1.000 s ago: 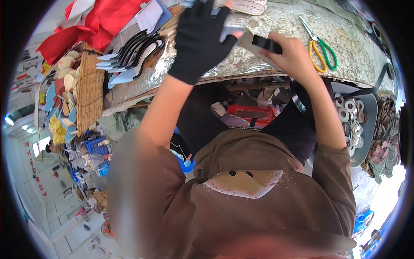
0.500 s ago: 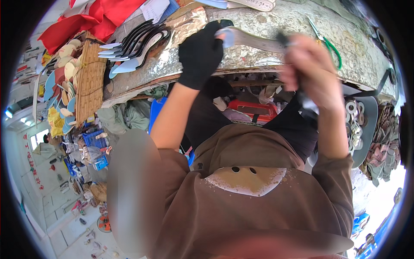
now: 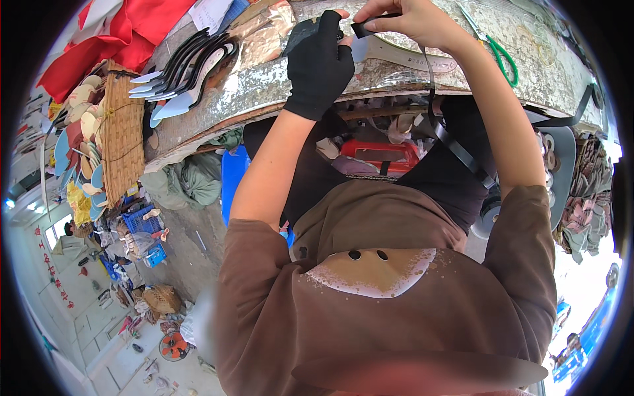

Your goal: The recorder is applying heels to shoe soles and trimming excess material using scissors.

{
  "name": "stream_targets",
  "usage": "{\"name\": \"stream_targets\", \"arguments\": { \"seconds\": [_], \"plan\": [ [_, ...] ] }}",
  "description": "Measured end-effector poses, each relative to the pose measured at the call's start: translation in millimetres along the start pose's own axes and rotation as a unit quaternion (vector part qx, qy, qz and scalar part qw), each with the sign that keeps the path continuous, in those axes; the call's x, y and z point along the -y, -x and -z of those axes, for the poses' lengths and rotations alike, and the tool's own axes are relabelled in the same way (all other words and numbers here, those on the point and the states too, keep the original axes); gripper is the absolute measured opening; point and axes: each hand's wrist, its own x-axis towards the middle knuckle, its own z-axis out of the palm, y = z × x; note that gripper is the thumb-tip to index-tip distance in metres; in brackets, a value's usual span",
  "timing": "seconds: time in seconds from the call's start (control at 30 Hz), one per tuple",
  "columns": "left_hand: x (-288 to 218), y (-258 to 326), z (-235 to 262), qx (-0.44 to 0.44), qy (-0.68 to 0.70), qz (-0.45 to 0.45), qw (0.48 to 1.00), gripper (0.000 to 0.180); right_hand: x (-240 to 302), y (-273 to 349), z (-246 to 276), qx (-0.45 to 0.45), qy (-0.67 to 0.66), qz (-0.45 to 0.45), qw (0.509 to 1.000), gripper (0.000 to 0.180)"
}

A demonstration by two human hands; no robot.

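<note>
Black strip (image 3: 363, 29) is pinched between thumb and fingers in the closed grip of the bare right hand (image 3: 413, 21), above the counter (image 3: 548, 86). Beside it, the black-gloved left hand (image 3: 320, 71) curls next to the pale end of a curved sole piece (image 3: 413, 57); whether that grip holds it, I cannot tell. Green-handled scissors (image 3: 505, 63) lie to the right, overlapping dark pieces (image 3: 191, 74) to the left.
</note>
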Motion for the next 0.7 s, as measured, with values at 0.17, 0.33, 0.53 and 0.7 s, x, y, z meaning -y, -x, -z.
{"name": "stream_targets", "arguments": {
  "seconds": [0.17, 0.33, 0.53, 0.7],
  "plan": [
    [-1, -3, -1, 0.009, -0.003, 0.010, 1.000, 0.035, -11, -1, 1, 0.012, -0.033, -0.001, 0.999, 0.018],
    [-2, -6, -5, -0.008, 0.007, -0.009, 1.000, 0.023, -17, 0, -9, -0.006, -0.027, 0.024, 0.999, 0.017],
    [-2, 1, -13, -0.008, -0.100, -0.072, 0.992, 0.009, 16, 15, 1, -0.010, 0.128, 0.019, 0.991, 0.009],
    [4, 9, -13, -0.025, -0.080, -0.103, 0.991, 0.008, -26, 3, 11, 0.010, 0.116, 0.083, 0.990, 0.012]
  ]
}}
